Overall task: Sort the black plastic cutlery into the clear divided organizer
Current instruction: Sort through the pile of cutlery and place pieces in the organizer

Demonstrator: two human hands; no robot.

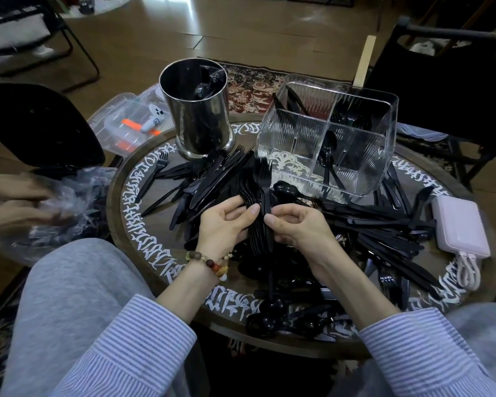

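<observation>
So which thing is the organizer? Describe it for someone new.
On the round table, look to the far right side, beside the steel canister. The organizer is the clear ribbed box split into compartments, the only see-through container standing on the tabletop.

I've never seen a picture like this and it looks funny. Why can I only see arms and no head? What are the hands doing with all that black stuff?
The camera sits on the person's head and looks down, so you see what they see: their own arms in striped sleeves, but no face. There is only this one picture, and no machine.

On the round table lies a big heap of black plastic cutlery: forks, knives and spoons. The left hand, with a bead bracelet on its wrist, holds a stack of forks. The right hand pinches that same stack.

Behind the hands stands the clear organizer, a see-through box with compartments. Some spoons already stand in it. Beside it is a shiny metal cup, and at the right edge a pale pink charger.

At the left, someone else's hands handle crinkly clear plastic.
</observation>
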